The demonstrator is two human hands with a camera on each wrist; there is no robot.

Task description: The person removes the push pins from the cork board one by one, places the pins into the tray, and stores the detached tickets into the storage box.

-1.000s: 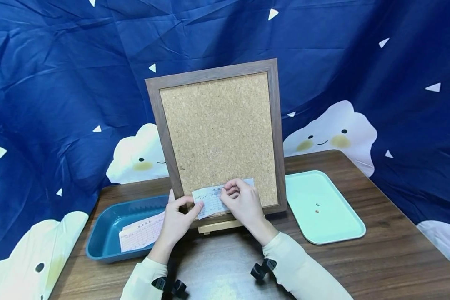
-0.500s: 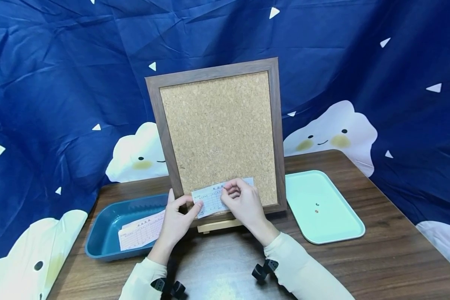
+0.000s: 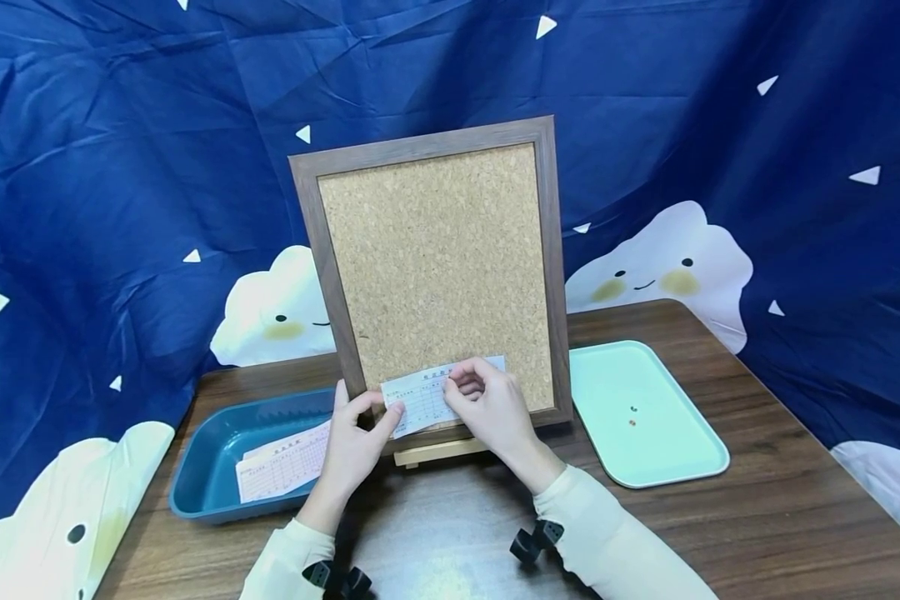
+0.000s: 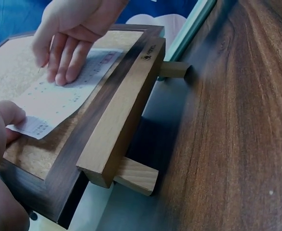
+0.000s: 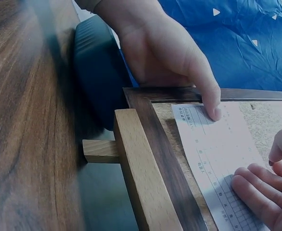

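Note:
A framed corkboard (image 3: pixel 435 267) leans upright on a small wooden easel (image 4: pixel 121 115). Across its lower part lies a printed paper form (image 3: pixel 420 404), slightly tilted. My left hand (image 3: pixel 352 433) pinches the form's left end, thumb in front and a finger behind, at the frame's lower left. Over the form's upper middle, my right hand (image 3: pixel 492 408) has thumb and index finger together on a tiny pin (image 4: pixel 39 70), whose thin shaft shows in the left wrist view. The other right fingers (image 5: pixel 259 190) curl close against the paper.
To the left stands a blue tub (image 3: pixel 210 467) with pink printed forms (image 3: pixel 285 462) in it. A mint green tray (image 3: pixel 645 450) lies to the right, bearing a few tiny items (image 3: pixel 633 422). The wooden table (image 3: pixel 787 500) ends at a blue curtain (image 3: pixel 435 67).
My right wrist has shifted slightly to the right, while its fingertips stay at the same spot on the form. The left hand keeps its pinch.

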